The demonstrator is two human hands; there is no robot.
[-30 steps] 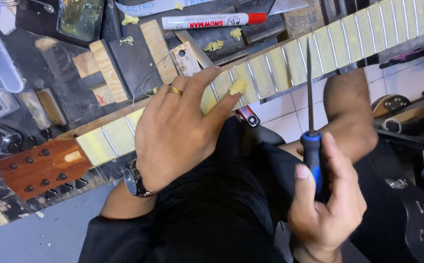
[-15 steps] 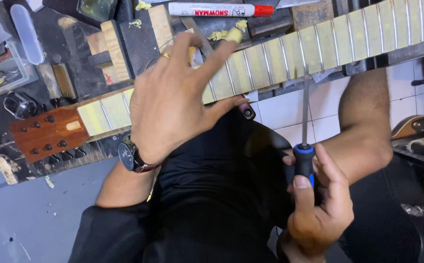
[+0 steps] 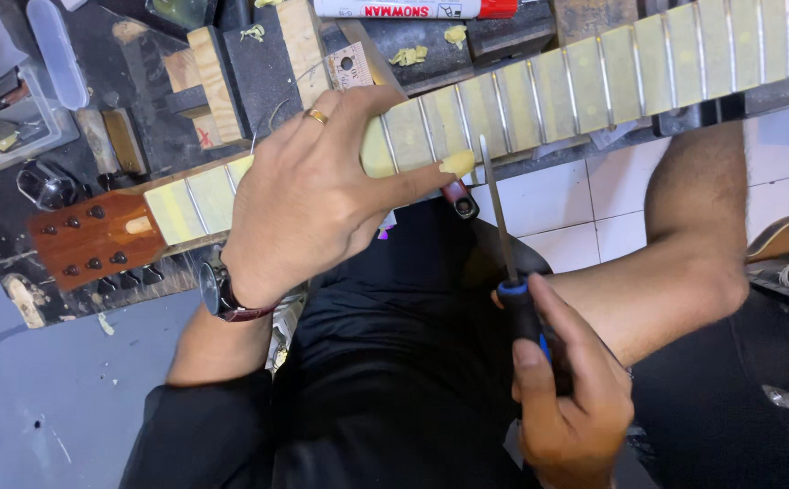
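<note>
Left hand (image 3: 322, 195) is clasping over the taped, pale-yellow guitar neck (image 3: 585, 77), which is running diagonally from the reddish wooden headstock (image 3: 96, 237) toward the worktop's far right corner. Right hand (image 3: 571, 389), nearer the body, is gripping a blue-handled thin metal file (image 3: 503, 235), tip pointing up at the neck's near edge beside the left thumb.

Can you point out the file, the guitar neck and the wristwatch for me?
file (image 3: 496, 204), head view, on its thin metal blade.
guitar neck (image 3: 594, 77), head view, on the taped fretboard.
wristwatch (image 3: 213, 290), head view, on its case at the left wrist.
</note>
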